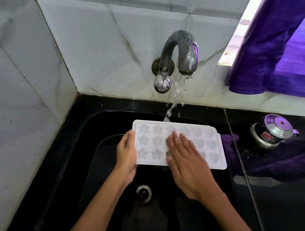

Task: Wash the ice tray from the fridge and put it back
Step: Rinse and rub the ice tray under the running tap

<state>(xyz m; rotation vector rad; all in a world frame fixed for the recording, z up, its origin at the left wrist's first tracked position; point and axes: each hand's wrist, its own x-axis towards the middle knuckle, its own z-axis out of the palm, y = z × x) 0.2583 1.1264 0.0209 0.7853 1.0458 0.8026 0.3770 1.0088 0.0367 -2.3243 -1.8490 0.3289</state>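
Head view is showing a white ice tray (179,144) being held over a black sink (80,145), with its star-shaped and heart-shaped cells facing up. The left hand (126,153) is gripping the tray's left end, thumb lying on top of the rim and fingers curling underneath. The right hand (188,163) is lying flat on the tray's middle, its fingers straight and spread, pressing on the cells. Water is running from a curved metal tap (180,52) on the marble wall and is landing at the tray's far edge, just beyond the right fingertips. The drain (143,193) is sitting in the sink bottom below the wrists. To the right, a small steel pot with a lid (272,133) is standing on the dark counter (280,206), and a purple curtain (288,51) is hanging above it
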